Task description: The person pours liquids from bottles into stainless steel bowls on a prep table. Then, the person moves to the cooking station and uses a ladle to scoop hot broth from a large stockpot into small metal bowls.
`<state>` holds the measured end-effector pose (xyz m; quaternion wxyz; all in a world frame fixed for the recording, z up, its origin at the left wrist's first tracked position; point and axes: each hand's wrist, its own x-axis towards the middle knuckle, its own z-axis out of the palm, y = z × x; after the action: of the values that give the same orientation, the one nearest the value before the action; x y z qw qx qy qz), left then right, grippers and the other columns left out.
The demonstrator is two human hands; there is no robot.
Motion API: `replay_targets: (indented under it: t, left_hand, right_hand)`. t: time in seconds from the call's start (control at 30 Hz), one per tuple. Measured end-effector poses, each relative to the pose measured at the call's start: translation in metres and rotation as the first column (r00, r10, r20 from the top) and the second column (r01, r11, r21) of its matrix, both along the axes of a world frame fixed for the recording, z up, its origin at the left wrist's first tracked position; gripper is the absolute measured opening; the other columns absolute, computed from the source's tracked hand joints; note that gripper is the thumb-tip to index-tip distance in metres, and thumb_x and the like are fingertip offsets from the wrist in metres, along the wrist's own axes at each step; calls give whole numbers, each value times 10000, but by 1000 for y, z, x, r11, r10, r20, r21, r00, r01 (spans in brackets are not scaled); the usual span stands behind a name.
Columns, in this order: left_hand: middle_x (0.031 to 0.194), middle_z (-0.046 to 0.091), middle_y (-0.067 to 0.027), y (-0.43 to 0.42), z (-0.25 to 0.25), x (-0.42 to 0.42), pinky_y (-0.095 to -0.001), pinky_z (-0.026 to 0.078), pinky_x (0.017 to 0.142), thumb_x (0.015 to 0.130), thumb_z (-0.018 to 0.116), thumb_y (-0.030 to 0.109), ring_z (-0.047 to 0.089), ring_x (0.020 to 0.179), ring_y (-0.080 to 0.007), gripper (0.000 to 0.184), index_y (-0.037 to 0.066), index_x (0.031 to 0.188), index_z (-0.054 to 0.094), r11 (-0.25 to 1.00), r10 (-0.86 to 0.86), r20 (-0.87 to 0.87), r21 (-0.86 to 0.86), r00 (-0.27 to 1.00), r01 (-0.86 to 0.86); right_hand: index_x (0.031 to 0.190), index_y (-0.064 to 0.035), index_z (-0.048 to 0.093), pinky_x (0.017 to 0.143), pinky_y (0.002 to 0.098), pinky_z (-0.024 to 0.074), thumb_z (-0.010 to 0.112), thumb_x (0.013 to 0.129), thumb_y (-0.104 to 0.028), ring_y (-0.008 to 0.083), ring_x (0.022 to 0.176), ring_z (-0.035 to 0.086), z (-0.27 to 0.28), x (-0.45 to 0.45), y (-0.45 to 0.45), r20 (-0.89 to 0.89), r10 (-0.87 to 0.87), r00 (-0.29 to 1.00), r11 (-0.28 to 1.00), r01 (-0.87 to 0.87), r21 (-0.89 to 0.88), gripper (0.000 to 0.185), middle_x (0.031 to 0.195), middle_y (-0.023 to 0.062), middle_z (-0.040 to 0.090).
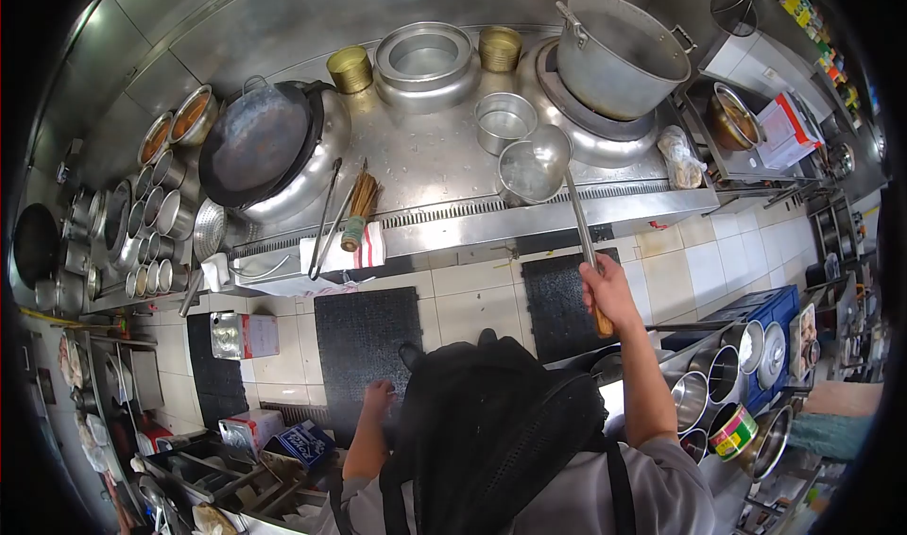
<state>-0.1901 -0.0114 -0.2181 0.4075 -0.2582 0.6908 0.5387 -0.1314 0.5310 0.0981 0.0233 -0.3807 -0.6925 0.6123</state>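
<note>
My right hand [607, 294] is wrapped round the wooden-ended handle of a long metal ladle [578, 216]. The ladle's bowl [551, 150] is over the rim of a round metal pot [525, 173] at the stove's front edge. Behind that pot stands a second small metal pot [505, 122]. Low at my side hangs my left hand [378, 400], away from the stove; no object shows in it, and its fingers are too unclear to read.
A dark wok [257, 146] sits on the left burner, a big stockpot [619, 58] on the right one. Tongs [326, 221] and a bamboo brush [359, 211] lie at the stove's front edge, near a striped cloth [371, 244]. Black mats [367, 332] cover parts of the tiled floor.
</note>
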Motion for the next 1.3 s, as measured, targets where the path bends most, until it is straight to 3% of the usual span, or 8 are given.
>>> replay_targets:
  t: [0.13, 0.23, 0.53, 0.63, 0.67, 0.8, 1.03, 1.3]
  left_hand:
    - [989, 625, -74, 7, 3, 6, -292, 471, 537, 949, 580, 287, 645, 714, -175, 276, 86, 1139, 571, 1000, -24, 33, 2, 999, 24]
    - [989, 622, -69, 12, 9, 13, -284, 466, 534, 950, 585, 301, 645, 718, -173, 287, 90, 1143, 571, 1000, 18, 53, -11, 998, -17]
    - [819, 614, -26, 19, 7, 44, -278, 433, 468, 918, 589, 298, 612, 630, -148, 227, 78, 972, 610, 993, 111, 44, -42, 993, -109]
    - [812, 616, -27, 19, 2, 50, -270, 430, 467, 918, 579, 281, 602, 619, -140, 212, 76, 967, 611, 994, 103, 48, -35, 994, -102]
    - [804, 612, -26, 19, -1, 52, -269, 426, 462, 919, 575, 274, 596, 614, -136, 206, 75, 962, 611, 995, 97, 48, -39, 994, -95]
    - [763, 589, -20, 22, -1, 56, -274, 405, 433, 921, 560, 246, 582, 596, -130, 175, 80, 955, 602, 999, 46, 46, -3, 998, -46]
    - [747, 579, -33, 35, 7, 56, -277, 398, 401, 930, 554, 246, 581, 560, -141, 190, 64, 962, 597, 994, 107, 105, 20, 989, -110]
    - [972, 623, -42, 20, -5, 41, -246, 418, 425, 953, 552, 290, 621, 647, -128, 254, 96, 1114, 579, 997, 80, 94, -25, 992, -78]
  right_hand:
    - [1235, -17, 525, 609, 452, 544, 626, 906, -237, 369, 666, 674, -35, 15, 13, 68, 105, 992, 793, -125, 596, 408, 730, 175, 668]
    - [1275, -46, 506, 748, 542, 525, 628, 891, -227, 483, 818, 648, -54, 20, 21, 147, 116, 982, 720, -185, 669, 442, 866, 251, 678]
    - [1135, -5, 519, 772, 570, 515, 610, 907, -243, 481, 889, 642, -47, -8, 37, 409, 187, 893, 613, -432, 662, 342, 906, 308, 655]
    - [1059, 46, 525, 706, 531, 541, 602, 914, -232, 465, 807, 666, -29, -29, 51, 334, 283, 899, 617, -437, 654, 323, 870, 313, 650]
    - [1013, 67, 529, 550, 449, 545, 591, 929, -221, 342, 627, 676, -5, -36, 51, 346, 279, 896, 834, -405, 374, 306, 775, 224, 649]
    - [943, 28, 517, 406, 304, 465, 573, 959, -208, 128, 480, 529, 16, -50, 63, 248, 230, 941, 973, -223, -59, 243, 662, 46, 536]
    - [826, -56, 523, 386, 235, 439, 618, 927, -177, 86, 471, 514, 6, -51, 68, 55, -36, 998, 707, 64, -704, 184, 643, 0, 534]
    - [816, -75, 512, 380, 222, 419, 636, 903, -163, 75, 466, 501, 12, -24, 50, -41, -32, 999, 801, 1, -599, 175, 652, 5, 536]
